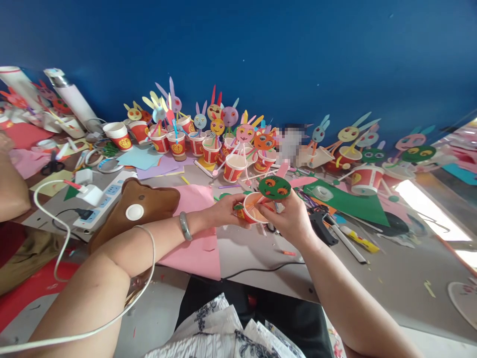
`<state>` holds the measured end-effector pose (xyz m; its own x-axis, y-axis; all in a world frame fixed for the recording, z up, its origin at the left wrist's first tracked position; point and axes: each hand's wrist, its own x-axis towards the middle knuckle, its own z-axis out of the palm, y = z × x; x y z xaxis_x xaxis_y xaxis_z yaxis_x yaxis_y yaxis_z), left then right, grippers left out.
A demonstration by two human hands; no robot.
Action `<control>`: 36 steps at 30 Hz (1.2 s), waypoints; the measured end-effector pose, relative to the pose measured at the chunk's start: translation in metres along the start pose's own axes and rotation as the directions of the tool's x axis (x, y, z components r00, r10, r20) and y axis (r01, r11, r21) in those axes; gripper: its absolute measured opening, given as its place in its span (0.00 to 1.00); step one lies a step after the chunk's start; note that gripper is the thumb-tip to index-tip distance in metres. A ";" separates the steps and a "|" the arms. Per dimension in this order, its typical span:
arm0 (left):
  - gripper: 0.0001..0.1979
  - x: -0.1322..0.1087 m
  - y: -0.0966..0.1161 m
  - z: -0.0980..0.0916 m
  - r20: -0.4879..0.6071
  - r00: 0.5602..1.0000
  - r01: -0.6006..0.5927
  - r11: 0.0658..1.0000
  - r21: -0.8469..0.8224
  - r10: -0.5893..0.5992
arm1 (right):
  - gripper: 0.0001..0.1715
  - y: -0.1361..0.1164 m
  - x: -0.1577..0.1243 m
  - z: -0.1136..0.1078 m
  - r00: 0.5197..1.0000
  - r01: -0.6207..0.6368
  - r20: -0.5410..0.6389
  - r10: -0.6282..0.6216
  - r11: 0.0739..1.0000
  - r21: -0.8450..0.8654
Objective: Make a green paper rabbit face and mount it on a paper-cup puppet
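My left hand [234, 210], below a grey bangle, is wrapped round the left side of a red and white paper cup [253, 205], which tilts so that its open mouth shows. A round green paper face [275, 187] with orange eyes and pink ears stands at the cup's far right rim. My right hand [288, 216] is closed on the cup's right side, just under the face, its fingers reaching over the rim. Whether it pinches the face's stem too is hidden. Under my left forearm lies pink paper [197, 248].
Several finished cup figures [234, 166] line the blue wall. A black glue gun [323, 226] lies right of my right hand. At left are a power strip [108, 199], a brown bear-shaped pad [149, 199] and a white cable [152, 248] across my arm. Another person's arm [11, 184] is far left.
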<state>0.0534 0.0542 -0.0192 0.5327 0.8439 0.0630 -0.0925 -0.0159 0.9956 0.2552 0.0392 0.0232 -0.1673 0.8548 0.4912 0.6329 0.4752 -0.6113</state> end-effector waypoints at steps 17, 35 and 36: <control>0.32 0.003 0.012 -0.006 -0.057 0.998 0.031 0.995 -0.097 -0.036 | 0.31 0.003 0.002 -0.001 0.989 0.112 -0.135 -0.065 0.922 0.370; 0.32 0.003 0.018 -0.015 -0.169 0.986 -0.037 0.984 -0.173 0.007 | 0.17 0.018 0.001 0.005 0.979 -0.077 -0.177 0.101 0.987 0.140; 0.31 0.003 0.019 -0.014 -0.171 0.985 -0.046 0.983 -0.177 0.016 | 0.18 0.018 0.000 0.006 0.979 -0.067 -0.181 0.093 0.988 0.142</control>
<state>0.0417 0.0641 -0.0009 0.3791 0.9230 0.0657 -0.2641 0.0399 0.9637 0.2621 0.0494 0.0086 0.0313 0.8433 0.5365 0.5290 0.4415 -0.7247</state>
